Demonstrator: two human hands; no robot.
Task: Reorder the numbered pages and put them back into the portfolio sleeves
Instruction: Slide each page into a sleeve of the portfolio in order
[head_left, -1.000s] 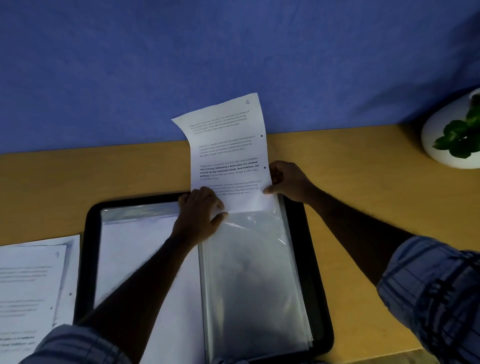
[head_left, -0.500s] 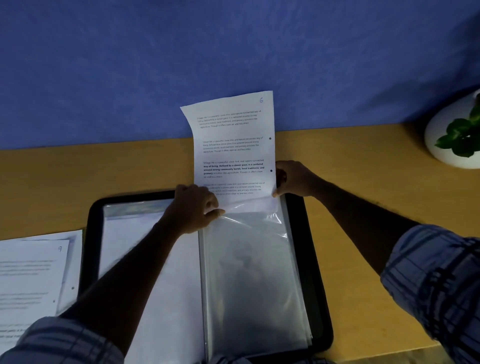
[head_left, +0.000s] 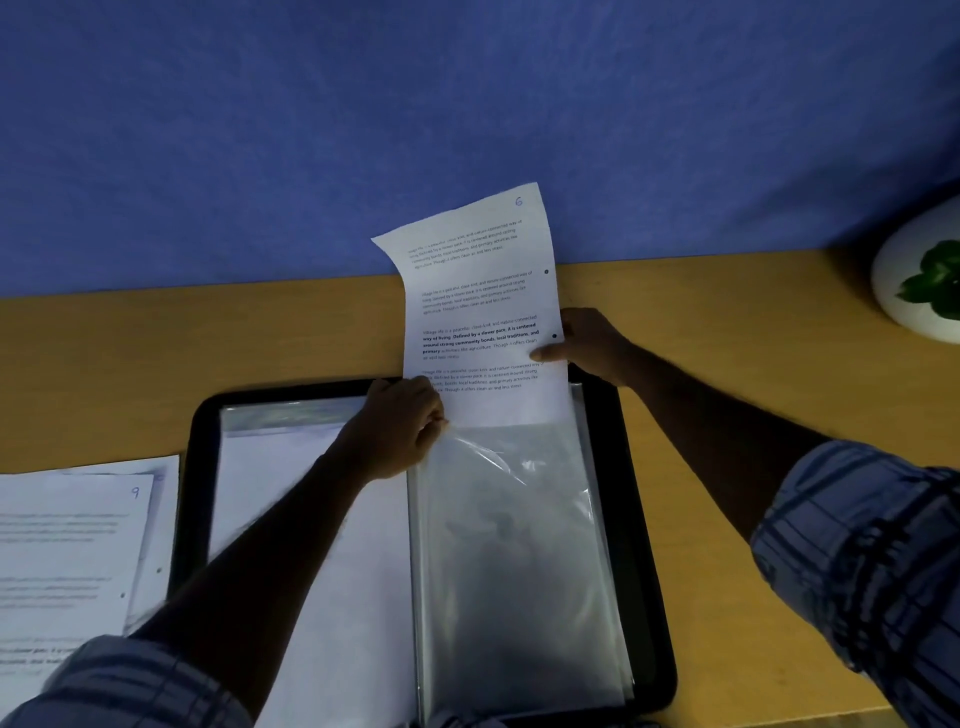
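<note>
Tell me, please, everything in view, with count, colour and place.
page 6: one, white, upright, lower edge at the clear sleeve's mouth
clear sleeve: one on top, transparent, portfolio's right half
portfolio: one, black, open on the table
loose pages: a stack, white, left of portfolio, 9 on top
table: one, tan wood
plant pot: one, white, far right
wall: one, blue, behind
left hand: grips clear sleeve's top edge
right hand: pinches page 6's right edge

Upright page (head_left: 478, 312): handwritten "6" top right. Bold print reads "Defined by a slower pace, it is centered around strong community bonds, local traditions, and primary". Other lines too small. Left stack's top page (head_left: 72, 525): handwritten "9", print blurred.
</note>
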